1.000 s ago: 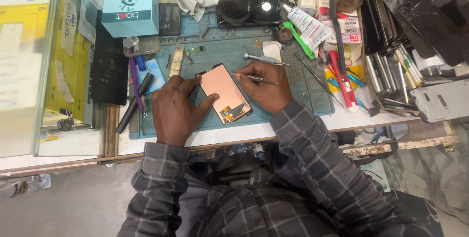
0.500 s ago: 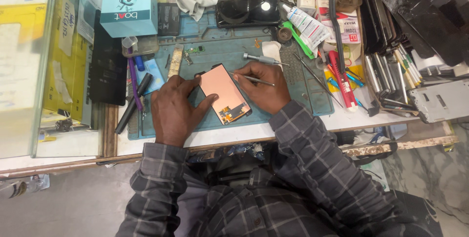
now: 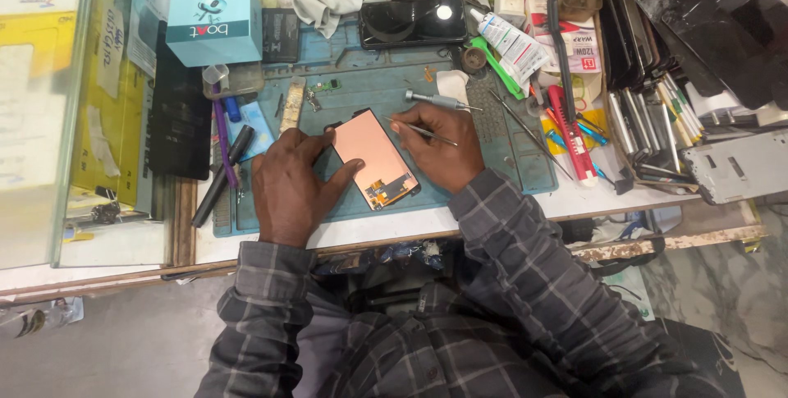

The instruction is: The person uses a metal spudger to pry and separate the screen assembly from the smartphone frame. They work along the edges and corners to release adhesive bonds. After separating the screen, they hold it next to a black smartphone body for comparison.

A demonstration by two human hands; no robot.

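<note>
Right now we have a phone display panel (image 3: 374, 157) lying back side up on the blue-green repair mat (image 3: 501, 131), its copper-coloured backing facing us. Its long axis runs on a diagonal: one short end points up and to the left, toward the far edge of the bench, and the other short end, where a small flex connector with orange and dark parts shows, points down and to the right, toward our body. Our left hand (image 3: 289, 185) lies on the mat at the panel's left long edge, fingers pressed against that edge and the upper corner, steadying it rather than closing around it. Our right hand (image 3: 443, 148) sits at the panel's right side and pinches a thin metal tool (image 3: 420, 130), probably tweezers, whose tip touches or nearly touches the panel's upper right edge. Just beyond that hand a small silver screwdriver (image 3: 439, 102) lies on the mat. Farther back rests a dark phone (image 3: 413, 22) with a glossy screen, and a light-blue box (image 3: 215, 22) stands at the far left. A red-handled tool (image 3: 568, 129) lies to the right of the mat.
</note>
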